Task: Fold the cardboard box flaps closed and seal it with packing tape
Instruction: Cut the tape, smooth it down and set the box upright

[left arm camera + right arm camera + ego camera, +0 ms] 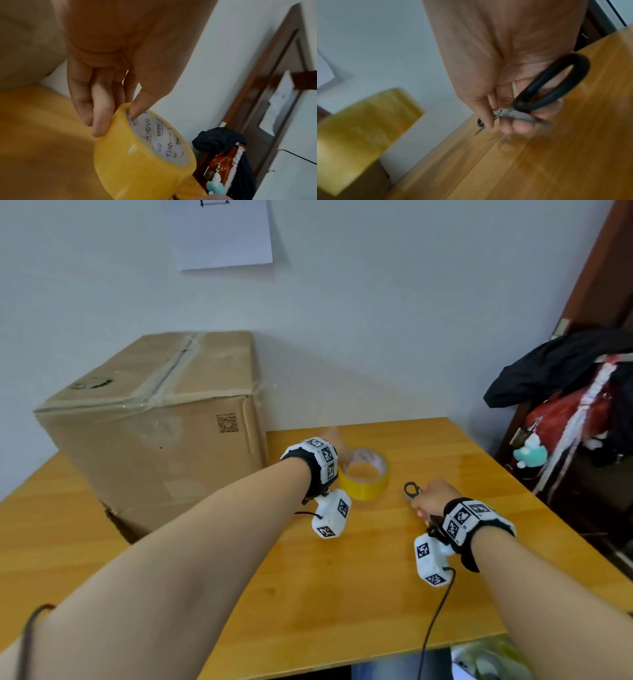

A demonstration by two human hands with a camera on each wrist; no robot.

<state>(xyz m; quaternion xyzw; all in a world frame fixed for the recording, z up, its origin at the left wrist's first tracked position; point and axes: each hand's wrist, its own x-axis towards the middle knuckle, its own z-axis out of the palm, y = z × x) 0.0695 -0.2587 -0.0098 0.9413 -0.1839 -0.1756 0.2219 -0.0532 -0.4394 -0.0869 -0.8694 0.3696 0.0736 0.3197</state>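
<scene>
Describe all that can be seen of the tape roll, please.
The tape roll is a wide ring of glossy yellow packing tape on a white core with blue printed logos. In the head view it sits with its hole upward on the wooden table, right of the cardboard box. The left hand pinches its rim, thumb inside the core, fingers on the outer face. No loose tape end is visible.

on the table (342,594), the cardboard box (154,419) stands at ten o'clock against the wall, the tape roll (364,477) just right of it near centre, the scissors (412,489) at three o'clock of the roll, and piled clothing (575,392) off the table's edge at two o'clock.
</scene>
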